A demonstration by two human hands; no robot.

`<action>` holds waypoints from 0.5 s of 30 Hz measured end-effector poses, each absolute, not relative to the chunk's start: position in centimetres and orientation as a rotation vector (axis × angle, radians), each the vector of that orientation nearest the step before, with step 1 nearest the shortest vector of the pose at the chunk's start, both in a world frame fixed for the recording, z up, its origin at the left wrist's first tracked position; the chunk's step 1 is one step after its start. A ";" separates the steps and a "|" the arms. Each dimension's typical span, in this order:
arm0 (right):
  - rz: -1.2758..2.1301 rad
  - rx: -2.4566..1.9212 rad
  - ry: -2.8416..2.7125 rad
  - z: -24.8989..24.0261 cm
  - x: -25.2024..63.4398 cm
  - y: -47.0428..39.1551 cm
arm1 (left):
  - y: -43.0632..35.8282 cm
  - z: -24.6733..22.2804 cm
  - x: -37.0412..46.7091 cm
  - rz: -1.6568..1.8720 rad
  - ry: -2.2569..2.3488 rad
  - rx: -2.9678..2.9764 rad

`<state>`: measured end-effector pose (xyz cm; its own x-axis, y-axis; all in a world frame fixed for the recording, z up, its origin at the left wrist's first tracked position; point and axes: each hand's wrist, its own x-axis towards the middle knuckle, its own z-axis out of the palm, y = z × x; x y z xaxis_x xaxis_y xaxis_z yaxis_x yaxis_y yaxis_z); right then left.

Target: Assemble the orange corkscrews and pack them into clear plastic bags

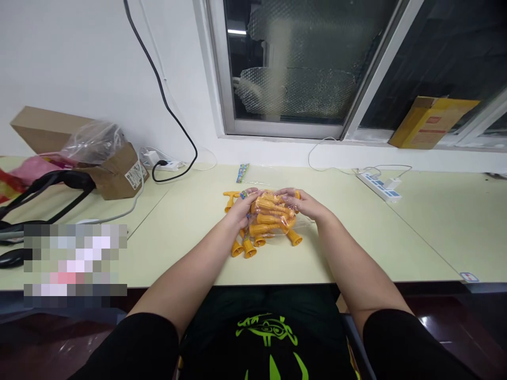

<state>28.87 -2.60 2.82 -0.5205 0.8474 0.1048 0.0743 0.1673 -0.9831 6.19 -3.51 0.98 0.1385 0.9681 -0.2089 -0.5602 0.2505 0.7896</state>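
Between my two hands is a clear plastic bag (273, 216) packed with several orange-yellow plastic pieces that have flared, bell-like ends. My left hand (239, 209) grips its left side, fingers curled round the film. The bag's right side is held by my right hand (303, 203), fingers bent over its top. More loose yellow bell-ended pieces (249, 248) lie on the table under and in front of the bag, and another yellow piece (229, 200) lies beyond my left hand. Some of the pieces are partly hidden by the bag and my hands.
Behind my hands lies a flat clear bag with a blue-green printed header (242, 173). A cardboard box (119, 174) and a black-framed object (75, 179) stand on the left of the table (396, 237). Power strips (378, 186) with cables lie along the wall; a yellow carton (431, 124) leans at the window.
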 end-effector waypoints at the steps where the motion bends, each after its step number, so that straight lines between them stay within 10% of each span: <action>1: 1.427 -0.887 -1.751 3.0 28.8 -2.5 | -3.3 1.1 6.3 1.179 0.810 0.626; 15: 1.411 -0.883 -1.649 4.2 28.7 -1.0 | 0.0 2.3 6.9 1.075 0.816 0.681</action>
<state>28.67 -1.03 4.19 -0.4568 0.8816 0.1191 0.0186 0.1433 -0.9895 6.87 -0.04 2.26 0.2502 0.9386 -0.2374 -0.4812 0.3334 0.8107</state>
